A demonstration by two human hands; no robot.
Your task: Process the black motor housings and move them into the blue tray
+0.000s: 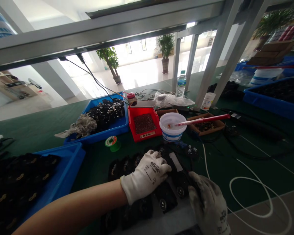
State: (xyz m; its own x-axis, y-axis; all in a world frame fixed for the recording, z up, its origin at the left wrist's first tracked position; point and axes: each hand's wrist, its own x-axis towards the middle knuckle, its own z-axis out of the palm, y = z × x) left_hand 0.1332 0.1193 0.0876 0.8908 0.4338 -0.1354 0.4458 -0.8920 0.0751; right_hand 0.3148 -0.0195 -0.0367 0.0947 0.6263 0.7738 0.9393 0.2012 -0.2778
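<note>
Rows of black moulded parts [166,197] with round metal pieces on their ends lie on the green bench in front of me. My left hand [148,174], in a white work glove, reaches across them with bent fingers closed on a black part near the middle; its fingertips are partly hidden. To the right, a longer black part [180,176] has a pale strip on top. My right hand [208,204], in a dirtied glove, is at that part's right side. Its fingers and thumb are curled around a dark edge, largely hidden.
Blue trays of black parts stand at the left [66,173] and behind [123,125]. Beyond my hands are a red bin [144,137] of small pieces, a white tub [172,130] with a red-handled brush [205,119], a cardboard box [210,127] and a green spool [114,144]. White tubing [252,213] loops right.
</note>
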